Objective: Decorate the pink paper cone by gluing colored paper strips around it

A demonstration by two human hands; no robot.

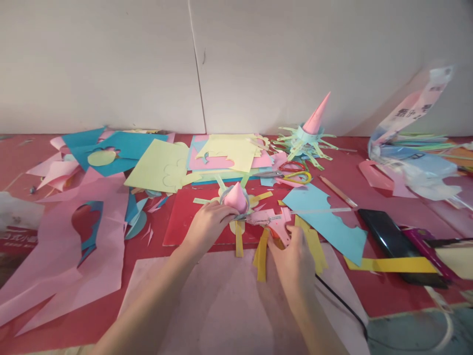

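A small paper craft with a pink cone (236, 197) in a pale blue ring stands on a red board (185, 222). Pale yellow and green strips spread out around its base. My left hand (209, 222) is closed on the near left side of the craft, fingertips at the ring. In my right hand (293, 261) is a pink glue gun (271, 217), gripped by its handle. Its nozzle points left and meets the craft's near right edge by my left fingertips; contact there is hard to make out. Yellow paper strips (261, 259) lie below the gun.
Behind, a finished-looking craft with a tall pink cone (317, 116) stands near scissors (295, 175). Cut paper (158, 165) covers the left and back. To the right lie a pencil (338, 191), blue paper (328, 222), a phone (391, 241) and a plastic bag (421, 170). A black cord (343, 301) trails right.
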